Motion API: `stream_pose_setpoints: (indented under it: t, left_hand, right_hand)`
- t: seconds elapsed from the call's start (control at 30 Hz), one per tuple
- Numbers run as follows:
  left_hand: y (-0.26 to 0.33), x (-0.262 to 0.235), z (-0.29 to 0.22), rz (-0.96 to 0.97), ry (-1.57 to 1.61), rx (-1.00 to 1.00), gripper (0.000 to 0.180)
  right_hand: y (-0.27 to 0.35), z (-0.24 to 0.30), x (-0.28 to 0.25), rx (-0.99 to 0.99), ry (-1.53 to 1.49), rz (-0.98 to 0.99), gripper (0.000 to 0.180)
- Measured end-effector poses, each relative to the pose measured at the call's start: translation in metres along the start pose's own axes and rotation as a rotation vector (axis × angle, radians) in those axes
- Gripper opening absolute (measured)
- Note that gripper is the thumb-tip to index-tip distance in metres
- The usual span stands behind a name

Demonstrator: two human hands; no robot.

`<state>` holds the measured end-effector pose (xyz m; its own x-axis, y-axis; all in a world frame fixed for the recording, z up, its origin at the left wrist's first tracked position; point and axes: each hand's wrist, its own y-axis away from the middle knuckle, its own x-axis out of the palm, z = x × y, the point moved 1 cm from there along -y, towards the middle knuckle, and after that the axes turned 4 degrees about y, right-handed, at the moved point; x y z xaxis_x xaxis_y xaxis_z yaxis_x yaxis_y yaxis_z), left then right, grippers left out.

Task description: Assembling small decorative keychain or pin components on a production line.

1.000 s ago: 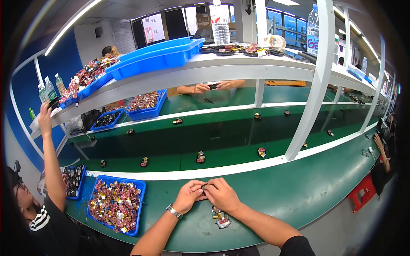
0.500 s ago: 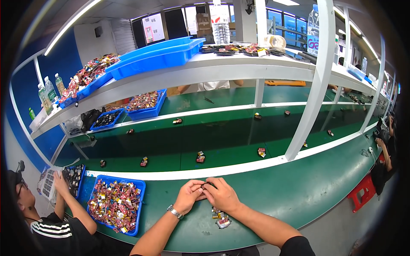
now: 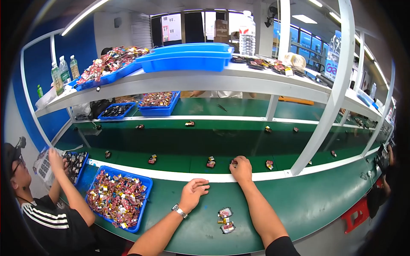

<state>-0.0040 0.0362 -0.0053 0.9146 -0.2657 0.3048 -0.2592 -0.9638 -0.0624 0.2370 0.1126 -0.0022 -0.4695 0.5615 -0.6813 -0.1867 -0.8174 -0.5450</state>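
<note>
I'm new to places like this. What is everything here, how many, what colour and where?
Green bench: one, green, foreground
Near tray: one, blue, bench left, heaped with reddish parts
Side tray: one, blue, far left, holding black parts
Other trays: several, blue, on and behind the shelf
White shelf: one, white, across the middle
Bottles: at least six, clear or greenish, on the shelf
Spaced parts: about ten, mixed colours, along dark green strips
Bench parts: small group, mixed colours, between the forearms
Stool: one, red, lower right
Co-worker: one, black striped top, lower left; others partly visible
Watch: one, silver, left wrist
Left hand: one, bare, over the bench
Right hand: one, bare, at the nearer strip
</note>
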Motion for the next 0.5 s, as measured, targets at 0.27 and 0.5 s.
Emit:
stream_pose_setpoints:
  t: [0.27, 0.5]
  left_hand:
    - [0.001, -0.005, 0.002, -0.064, -0.128, 0.07, 0.018]
    - [-0.002, -0.012, -0.005, -0.176, -0.228, 0.082, 0.016]
  right_hand:
    - [0.002, 0.08, 0.018, 0.064, 0.12, 0.173, 0.066]
    - [-0.001, 0.089, 0.05, 0.073, 0.182, 0.144, 0.042]
